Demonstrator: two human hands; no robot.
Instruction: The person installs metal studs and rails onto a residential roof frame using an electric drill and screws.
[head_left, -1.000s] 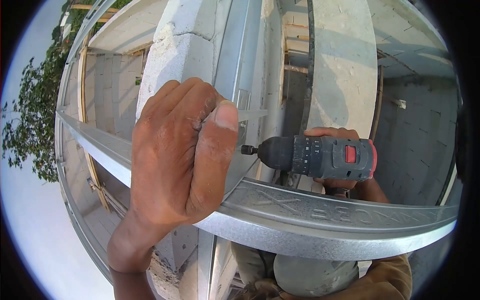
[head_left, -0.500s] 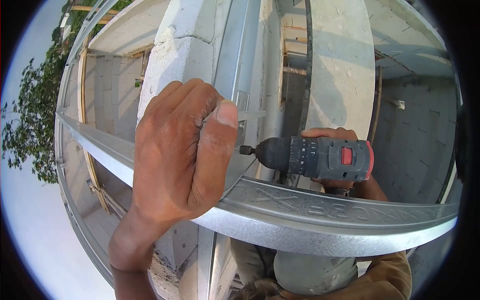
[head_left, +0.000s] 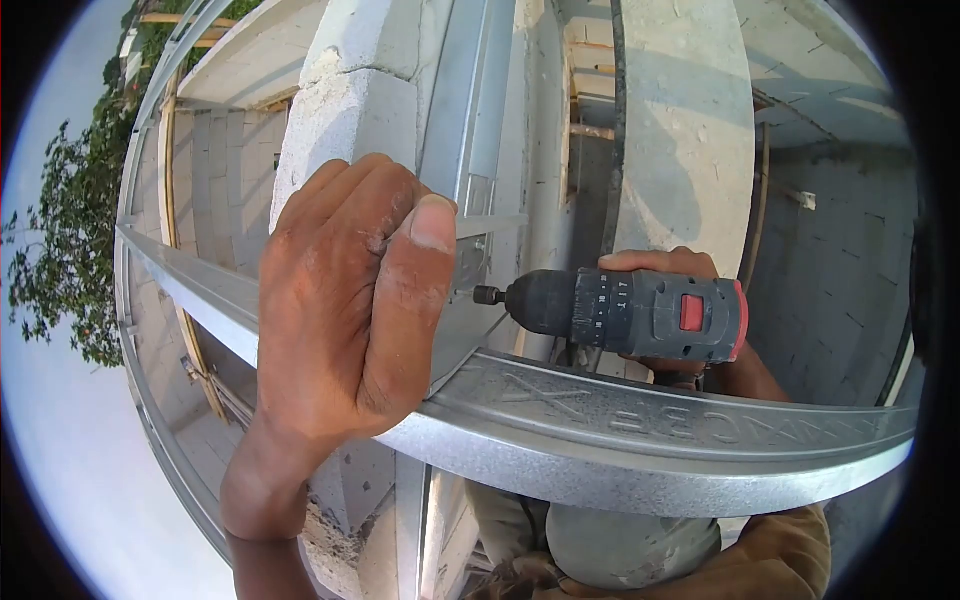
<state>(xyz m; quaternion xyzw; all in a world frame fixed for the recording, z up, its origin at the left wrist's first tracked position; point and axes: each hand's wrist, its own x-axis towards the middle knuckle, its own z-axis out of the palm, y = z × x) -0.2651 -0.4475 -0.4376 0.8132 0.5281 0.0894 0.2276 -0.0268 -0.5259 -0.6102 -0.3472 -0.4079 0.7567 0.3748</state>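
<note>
My left hand (head_left: 335, 290) is closed where the metal channels cross, its thumb uppermost and its fingertips hidden on the far side. Behind it runs a shiny metal channel (head_left: 640, 415) with embossed lettering, bending across the view. A second metal channel (head_left: 465, 110) meets it from above. My right hand (head_left: 665, 262) is wrapped around a black and grey cordless drill (head_left: 650, 310) with a red rear rim. The drill lies level in view, its short socket bit (head_left: 488, 296) pointing left at the metal joint, just right of my left thumb.
A cracked pale block wall top (head_left: 350, 110) runs under the upper channel. Right of it stands a concrete beam (head_left: 685, 130), with deep room spaces either side. My bent knee (head_left: 630, 545) shows below the channel. More metal framing (head_left: 140, 380) curves along the left, beside a tree (head_left: 75, 250).
My left hand has shifted slightly left, uncovering more of the metal joint beside the thumb. The drill has hardly moved, and a wider gap shows between it and my left hand.
</note>
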